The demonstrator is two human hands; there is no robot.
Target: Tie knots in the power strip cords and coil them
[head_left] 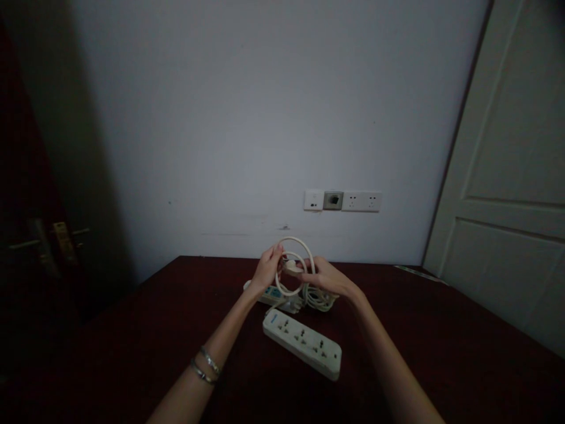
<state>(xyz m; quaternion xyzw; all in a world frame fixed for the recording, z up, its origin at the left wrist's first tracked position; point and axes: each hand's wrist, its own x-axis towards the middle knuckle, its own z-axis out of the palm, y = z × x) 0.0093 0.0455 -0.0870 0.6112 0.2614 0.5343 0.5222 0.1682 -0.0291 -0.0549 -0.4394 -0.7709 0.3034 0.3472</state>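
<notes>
Head: power strip (cord held) slants lengthwise, right end nearer.

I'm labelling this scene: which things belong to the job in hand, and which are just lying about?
In hand:
looped white cable, held by the left hand
apparent plug, at the right hand
perhaps front power strip or rear power strip; link unclear

Seemingly lying about:
coiled cable
thin strip, far right of the table
</notes>
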